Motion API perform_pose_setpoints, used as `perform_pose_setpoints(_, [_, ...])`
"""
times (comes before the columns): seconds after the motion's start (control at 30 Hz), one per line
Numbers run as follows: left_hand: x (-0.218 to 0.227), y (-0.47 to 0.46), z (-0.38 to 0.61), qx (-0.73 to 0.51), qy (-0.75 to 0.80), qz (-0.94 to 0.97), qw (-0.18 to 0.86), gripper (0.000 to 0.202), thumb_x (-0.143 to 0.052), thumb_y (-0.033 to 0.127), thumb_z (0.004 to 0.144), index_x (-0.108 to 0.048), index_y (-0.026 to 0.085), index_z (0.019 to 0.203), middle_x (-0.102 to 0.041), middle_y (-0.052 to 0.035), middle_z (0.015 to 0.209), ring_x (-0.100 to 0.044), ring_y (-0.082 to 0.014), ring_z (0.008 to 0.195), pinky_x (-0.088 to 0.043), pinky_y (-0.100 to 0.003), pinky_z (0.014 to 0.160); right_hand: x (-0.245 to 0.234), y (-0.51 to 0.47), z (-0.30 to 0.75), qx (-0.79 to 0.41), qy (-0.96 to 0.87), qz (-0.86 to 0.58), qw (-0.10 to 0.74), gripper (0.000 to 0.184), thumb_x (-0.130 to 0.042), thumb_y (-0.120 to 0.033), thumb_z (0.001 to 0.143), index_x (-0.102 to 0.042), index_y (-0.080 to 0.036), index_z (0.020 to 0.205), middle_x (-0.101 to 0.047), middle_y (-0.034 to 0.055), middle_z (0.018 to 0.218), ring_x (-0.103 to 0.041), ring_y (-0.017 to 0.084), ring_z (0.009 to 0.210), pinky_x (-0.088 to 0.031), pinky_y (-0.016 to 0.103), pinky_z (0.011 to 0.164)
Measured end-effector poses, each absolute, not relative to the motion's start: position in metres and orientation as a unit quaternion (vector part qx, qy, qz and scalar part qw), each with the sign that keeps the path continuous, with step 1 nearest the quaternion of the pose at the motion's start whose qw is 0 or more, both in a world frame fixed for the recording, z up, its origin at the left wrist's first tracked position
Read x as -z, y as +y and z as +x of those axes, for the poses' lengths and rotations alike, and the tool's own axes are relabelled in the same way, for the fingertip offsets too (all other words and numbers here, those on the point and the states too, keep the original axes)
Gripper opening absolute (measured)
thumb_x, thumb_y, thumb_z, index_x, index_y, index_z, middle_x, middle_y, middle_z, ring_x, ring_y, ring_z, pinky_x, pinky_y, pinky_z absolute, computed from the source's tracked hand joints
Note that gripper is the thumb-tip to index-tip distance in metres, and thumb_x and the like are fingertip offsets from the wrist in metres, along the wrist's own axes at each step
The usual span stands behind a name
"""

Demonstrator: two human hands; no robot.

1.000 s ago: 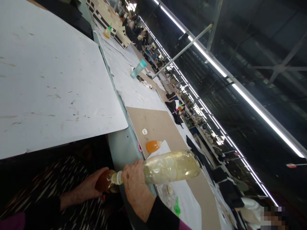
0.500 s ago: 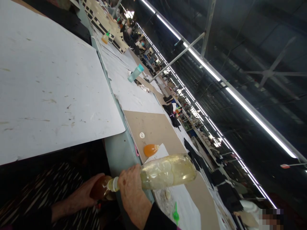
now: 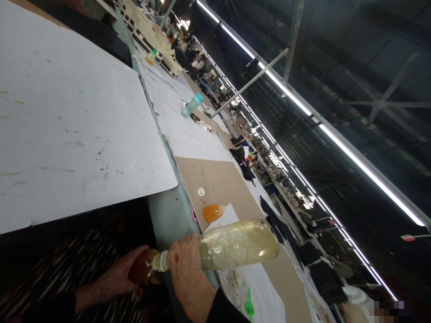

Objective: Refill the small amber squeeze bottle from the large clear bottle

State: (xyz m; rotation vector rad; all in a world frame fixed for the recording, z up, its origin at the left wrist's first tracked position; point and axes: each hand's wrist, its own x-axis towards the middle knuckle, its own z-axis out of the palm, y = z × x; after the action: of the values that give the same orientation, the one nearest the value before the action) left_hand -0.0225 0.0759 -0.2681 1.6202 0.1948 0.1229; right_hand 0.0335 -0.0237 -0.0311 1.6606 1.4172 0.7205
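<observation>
My right hand (image 3: 189, 271) is wrapped round the neck end of a large clear bottle (image 3: 240, 244) of pale yellow liquid. This bottle lies tipped over, its mouth against the small amber squeeze bottle (image 3: 143, 268). Around that small bottle my left hand (image 3: 123, 271) is closed, just off the table edge above my lap. Whether liquid runs between the two bottles I cannot make out. On the table nearby lie an orange squeeze bottle (image 3: 213, 213), a green nozzle cap (image 3: 249, 307) and a round whitish cap (image 3: 201, 192).
A stained white sheet (image 3: 84, 121) covers the surface at left. Brown board (image 3: 229, 177) and white paper line the long table. Farther along stand a teal bottle (image 3: 192, 105), another squeeze bottle (image 3: 151, 56) and stacked cream pieces (image 3: 148, 36). Dark cloth (image 3: 243, 163) lies along the far side.
The view has shifted slightly, so everything sits a little lower and to the right. Both hands keep the same hold, with the two bottles still mouth to mouth.
</observation>
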Motion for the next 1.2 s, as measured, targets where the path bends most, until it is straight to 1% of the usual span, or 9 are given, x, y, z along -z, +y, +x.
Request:
perform_pose_setpoints(0.2, [0.271,0.072,-0.022,-0.046,0.091,0.725,0.681,0.084,-0.078,0.048,0.051,-0.045,0.024,0.125,-0.056,-0.007,0.127,-0.052,-0.0338,0.116,-0.043,-0.043,0.101,0.037,-0.027,0.035,-0.289,0.56,0.665,0.4,0.044,-0.043,-0.021,0.073,-0.046,-0.001,0.112,-0.061,0.0262,0.104,-0.057,0.039,0.1,-0.025,0.055,0.101])
perform_pose_setpoints(0.37, [0.266,0.076,-0.022,-0.037,0.078,0.714,0.695,0.084,-0.079,0.046,0.053,-0.045,0.024,0.126,-0.058,-0.0064,0.123,-0.054,-0.0328,0.112,-0.045,-0.041,0.098,0.037,-0.028,0.034,-0.25,0.571,0.676,0.394,0.047,-0.042,-0.015,0.073,-0.044,0.003,0.117,-0.058,0.029,0.109,-0.055,0.037,0.103,-0.029,0.056,0.1])
perform_pose_setpoints(0.47, [0.253,0.083,-0.026,-0.031,0.059,0.717,0.693,0.086,-0.08,0.041,0.053,-0.042,0.02,0.127,-0.054,-0.0085,0.125,-0.052,-0.0309,0.113,-0.043,-0.04,0.098,0.031,-0.023,0.034,-0.227,0.565,0.689,0.392,0.041,-0.04,-0.007,0.072,-0.051,0.001,0.11,-0.061,0.0251,0.102,-0.057,0.035,0.097,-0.035,0.055,0.095])
perform_pose_setpoints(0.53, [0.245,0.087,-0.028,-0.028,0.029,0.718,0.695,0.077,-0.081,0.038,0.053,-0.047,0.02,0.12,-0.056,-0.0063,0.119,-0.054,-0.028,0.107,-0.045,-0.037,0.094,0.027,-0.018,0.037,-0.194,0.561,0.708,0.383,0.032,-0.04,-0.003,0.072,-0.058,-0.003,0.098,-0.063,0.0203,0.086,-0.059,0.031,0.082,-0.042,0.052,0.085])
perform_pose_setpoints(0.63, [0.243,0.091,-0.028,-0.031,0.014,0.73,0.683,0.074,-0.082,0.034,0.052,-0.048,0.021,0.117,-0.057,-0.0037,0.111,-0.055,-0.0249,0.101,-0.046,-0.034,0.087,0.021,-0.01,0.045,-0.123,0.581,0.697,0.402,0.029,-0.043,-0.001,0.075,-0.06,-0.007,0.097,-0.062,0.0158,0.081,-0.058,0.028,0.074,-0.044,0.047,0.073])
perform_pose_setpoints(0.77, [0.247,0.093,-0.026,-0.033,0.005,0.744,0.667,0.078,-0.083,0.031,0.05,-0.046,0.021,0.117,-0.056,-0.0038,0.11,-0.055,-0.0241,0.101,-0.045,-0.032,0.086,0.012,0.003,0.053,-0.05,0.591,0.701,0.397,0.025,-0.046,0.002,0.072,-0.062,-0.01,0.088,-0.058,0.0104,0.069,-0.055,0.026,0.063,-0.041,0.04,0.058])
perform_pose_setpoints(0.87, [0.248,0.092,-0.026,-0.031,0.003,0.75,0.661,0.078,-0.083,0.033,0.05,-0.045,0.022,0.118,-0.055,-0.0039,0.11,-0.055,-0.0241,0.101,-0.045,-0.032,0.086,0.006,0.009,0.054,-0.023,0.586,0.707,0.395,0.025,-0.048,0.003,0.071,-0.062,-0.011,0.086,-0.058,0.0089,0.067,-0.055,0.025,0.062,-0.038,0.038,0.059])
perform_pose_setpoints(1.0, [0.25,0.091,-0.024,-0.032,0.0,0.757,0.653,0.079,-0.082,0.034,0.05,-0.044,0.022,0.117,-0.055,-0.0044,0.11,-0.055,-0.0247,0.101,-0.045,-0.033,0.087,0.007,0.005,0.057,-0.043,0.594,0.698,0.396,0.025,-0.05,0.003,0.07,-0.061,-0.011,0.086,-0.058,0.0086,0.067,-0.055,0.025,0.063,-0.035,0.039,0.061])
perform_pose_setpoints(1.2, [0.253,0.092,-0.023,-0.033,-0.012,0.762,0.647,0.078,-0.082,0.034,0.049,-0.045,0.022,0.117,-0.055,-0.004,0.11,-0.054,-0.0247,0.102,-0.043,-0.032,0.088,0.013,-0.009,0.067,-0.06,0.63,0.678,0.374,0.027,-0.045,0.005,0.074,-0.062,-0.008,0.091,-0.056,0.0077,0.066,-0.055,0.026,0.064,-0.032,0.039,0.059])
